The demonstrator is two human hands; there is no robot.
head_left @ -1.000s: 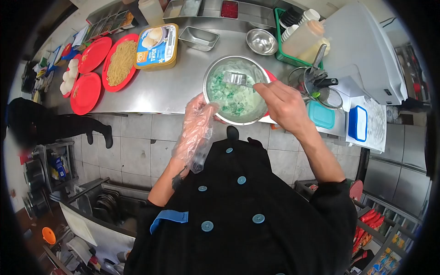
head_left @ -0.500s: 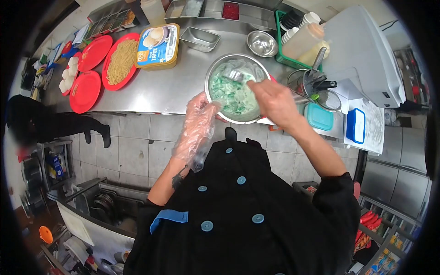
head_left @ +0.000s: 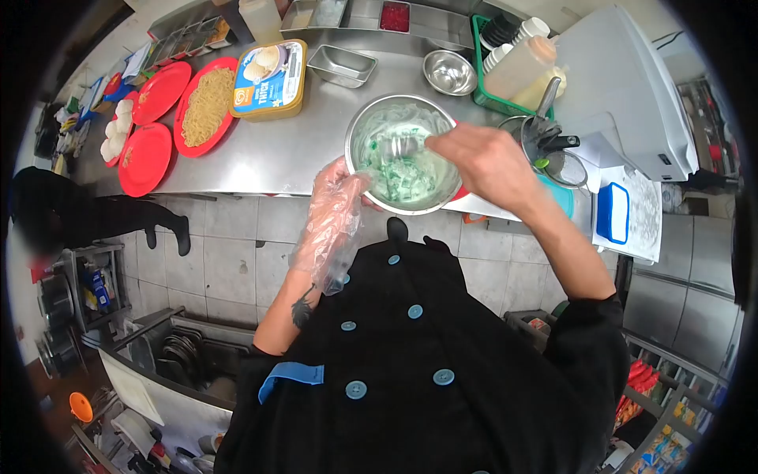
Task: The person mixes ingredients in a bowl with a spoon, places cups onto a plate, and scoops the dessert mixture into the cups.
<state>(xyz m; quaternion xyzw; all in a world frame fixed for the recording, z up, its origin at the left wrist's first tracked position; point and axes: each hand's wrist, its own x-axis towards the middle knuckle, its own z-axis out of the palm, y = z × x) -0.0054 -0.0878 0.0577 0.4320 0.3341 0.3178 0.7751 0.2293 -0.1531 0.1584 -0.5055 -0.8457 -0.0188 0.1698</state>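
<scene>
A steel mixing bowl (head_left: 353, 150), tilted toward me, holds a creamy white mixture with green pieces (head_left: 407, 175). My left hand (head_left: 338, 189), in a clear plastic glove, grips its near-left rim, with the fingers partly hidden under it. Bare and closed, my right hand (head_left: 483, 164) reaches over the right rim. It holds a metal spoon or fork (head_left: 397, 148) whose blurred head sits in the mixture; the handle is mostly hidden by the fingers. Part of something red shows behind the bowl's right side.
Red plates (head_left: 147, 158), one bearing noodles (head_left: 208, 110), line the steel counter's left. An ice cream tub (head_left: 268, 83), a rectangular metal pan (head_left: 341, 66) and a small steel bowl (head_left: 450, 73) stand behind. Right are a green basket (head_left: 479, 35) and strainers (head_left: 565, 167). Another person (head_left: 103, 217) is at far left.
The bowl and my left hand have shifted slightly left. My right hand has moved a little, the utensil's head is lower and further left, and the mixture looks more stirred.
</scene>
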